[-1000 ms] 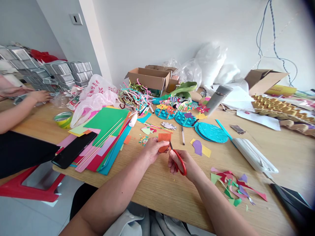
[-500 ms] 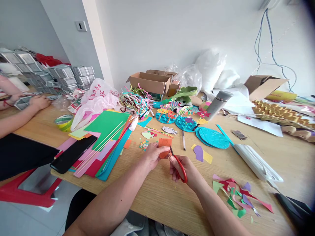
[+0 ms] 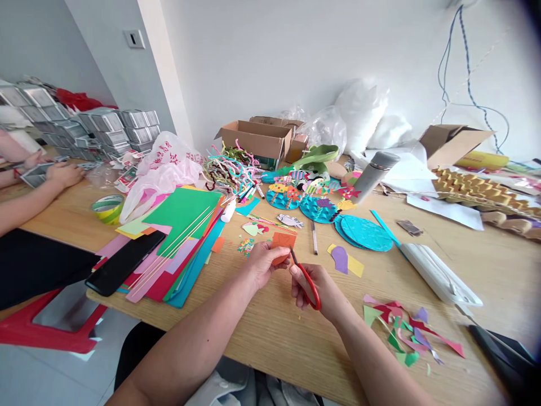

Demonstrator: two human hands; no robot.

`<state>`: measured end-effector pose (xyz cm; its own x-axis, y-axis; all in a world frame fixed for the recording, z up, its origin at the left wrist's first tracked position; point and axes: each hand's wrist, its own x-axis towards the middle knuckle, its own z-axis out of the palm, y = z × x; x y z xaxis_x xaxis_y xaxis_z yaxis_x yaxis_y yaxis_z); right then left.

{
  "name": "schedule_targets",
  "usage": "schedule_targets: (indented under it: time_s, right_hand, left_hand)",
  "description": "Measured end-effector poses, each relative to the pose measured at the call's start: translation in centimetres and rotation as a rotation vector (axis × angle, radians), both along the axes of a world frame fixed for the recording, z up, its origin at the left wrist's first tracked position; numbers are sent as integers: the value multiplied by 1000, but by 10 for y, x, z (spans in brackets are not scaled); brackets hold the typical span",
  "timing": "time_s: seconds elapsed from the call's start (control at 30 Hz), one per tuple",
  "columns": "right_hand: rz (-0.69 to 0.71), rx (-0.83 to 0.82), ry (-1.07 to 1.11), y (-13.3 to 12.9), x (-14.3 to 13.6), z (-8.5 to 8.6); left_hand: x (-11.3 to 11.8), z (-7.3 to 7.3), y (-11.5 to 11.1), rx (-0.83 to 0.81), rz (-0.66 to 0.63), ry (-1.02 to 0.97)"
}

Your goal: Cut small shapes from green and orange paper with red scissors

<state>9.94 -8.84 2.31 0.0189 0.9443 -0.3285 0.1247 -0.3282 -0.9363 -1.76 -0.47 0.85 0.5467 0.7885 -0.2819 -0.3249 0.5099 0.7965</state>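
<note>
My left hand [image 3: 262, 264] pinches a small orange paper [image 3: 284, 241] with faint drawn lines near the middle of the table. In my right hand [image 3: 315, 287] are red-handled scissors [image 3: 310, 282], their dark blades at the paper's right edge. Just right of the hands lie a purple paper piece [image 3: 340, 260] and a yellow one [image 3: 356, 266]. A pen [image 3: 314, 238] rests behind them. To the left of my left hand is a little heap of tiny coloured bits [image 3: 245, 246].
Coloured paper sheets [image 3: 181, 208] and a black phone [image 3: 124, 263] lie left. Paper scraps [image 3: 406, 332] and a white power strip [image 3: 439, 273] are right. Blue discs [image 3: 367, 232], a grey bottle [image 3: 376, 172] and cardboard box [image 3: 256, 141] stand behind. Another person's hands [image 3: 63, 173] are far left.
The view has shifted slightly. My left hand and the orange paper have turned a little, and the scissors' blades still meet the paper's right edge.
</note>
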Motion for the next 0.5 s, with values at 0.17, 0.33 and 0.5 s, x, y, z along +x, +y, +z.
schedule_targets:
  time_s: [0.17,0.33,0.5]
  right_hand:
    - [4,15,21,0,1,-2]
    - [8,11,16,0,2,-3]
    - [9,-9,3,0,1,1]
  left_hand:
    - [0,0,0,34,-14,8]
    - [0,0,-1,55,-25,16]
    - [0,0,0,46,-25,26]
